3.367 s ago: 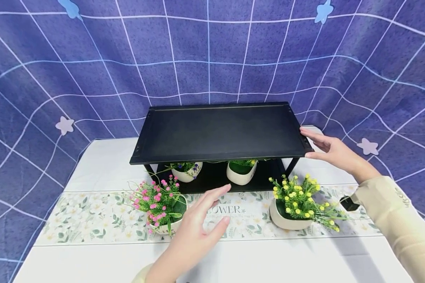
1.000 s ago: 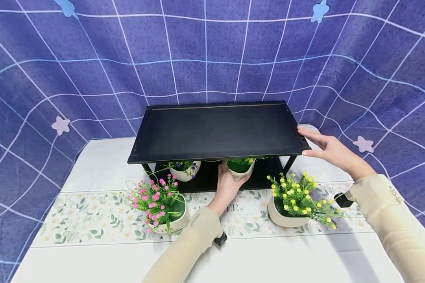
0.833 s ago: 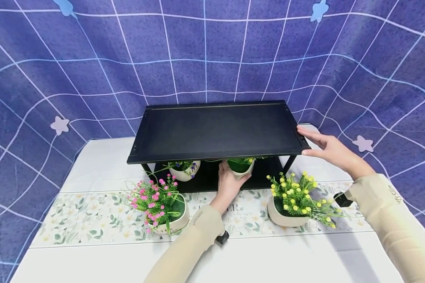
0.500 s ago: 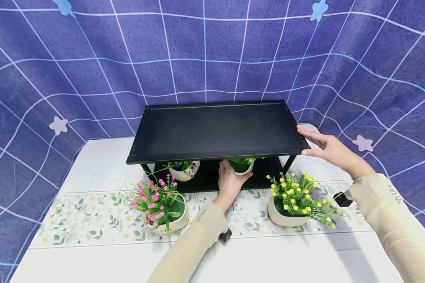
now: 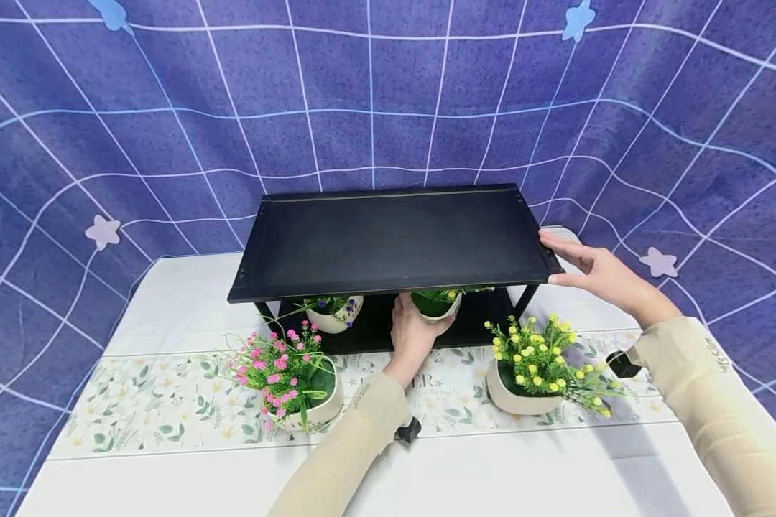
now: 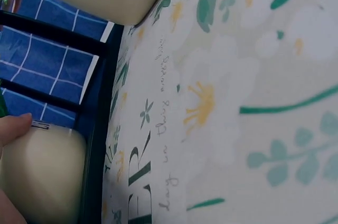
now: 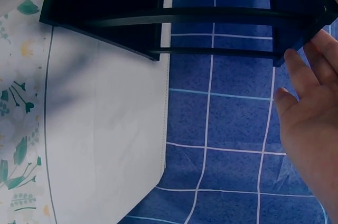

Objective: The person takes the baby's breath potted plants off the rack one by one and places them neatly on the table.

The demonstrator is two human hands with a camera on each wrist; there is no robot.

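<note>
In the head view my left hand point(image 5: 414, 332) reaches under the black two-tier shelf point(image 5: 394, 244) and grips a cream flowerpot point(image 5: 441, 309) with yellow flowers. The thumb lies across the pot's front, and the fingers are at its left side. The left wrist view shows this pot point(image 6: 45, 168) standing on the lower tier, with fingers and thumb against it. My right hand point(image 5: 611, 281) touches the right end of the top board, its fingers extended along the edge and the thumb near the front corner. In the right wrist view the right hand's fingertips point(image 7: 296, 65) rest against the board's edge.
On the lower tier's left stands a pot with blue flowers point(image 5: 333, 316), partly hidden by the top board. A pink-flowered pot point(image 5: 323, 416) stands front left, and a yellow-flowered pot point(image 5: 524, 402) front right, both on a floral runner point(image 5: 162, 402). A blue curtain point(image 5: 375, 93) hangs behind.
My left hand has moved from above the runner to the yellow-flowered pot on the lower tier and taken hold of it. The right hand stays at the shelf's edge.
</note>
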